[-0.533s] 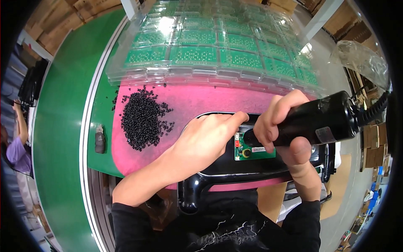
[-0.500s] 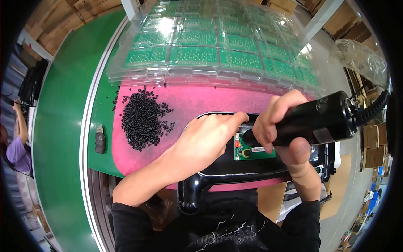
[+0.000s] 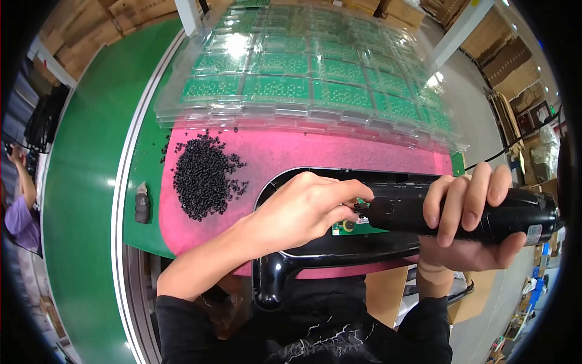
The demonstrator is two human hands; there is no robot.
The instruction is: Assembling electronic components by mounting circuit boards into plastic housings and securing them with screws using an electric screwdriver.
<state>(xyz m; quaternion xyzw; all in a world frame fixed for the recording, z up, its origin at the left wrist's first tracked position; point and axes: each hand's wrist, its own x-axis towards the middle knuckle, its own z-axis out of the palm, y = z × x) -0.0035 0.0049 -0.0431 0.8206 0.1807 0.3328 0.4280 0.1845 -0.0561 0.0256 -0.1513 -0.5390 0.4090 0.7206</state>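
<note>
My right hand (image 3: pixel 470 209) is wrapped around a black electric screwdriver (image 3: pixel 397 205), which lies nearly level with its tip toward the left. At that tip, the thumb and forefinger of my left hand (image 3: pixel 294 209) pinch several small black screws (image 3: pixel 361 210). Below the fingers, a green circuit board (image 3: pixel 365 229) sits inside a glossy black plastic housing (image 3: pixel 357 253) with a curved handle. My left hand and the tool cover much of the board.
A heap of black screws (image 3: pixel 203 176) lies on the pink mat (image 3: pixel 279 145). Clear trays of green circuit boards (image 3: pixel 279 88) stand behind it. A small dark wrapped object (image 3: pixel 142 206) rests on the green surface at left. Another person's arm (image 3: pixel 23 173) shows far left.
The screwdriver has swung from tilted over the board to nearly level, and my right hand has moved right. My left fingers have come to the tool's tip, with screws now showing there.
</note>
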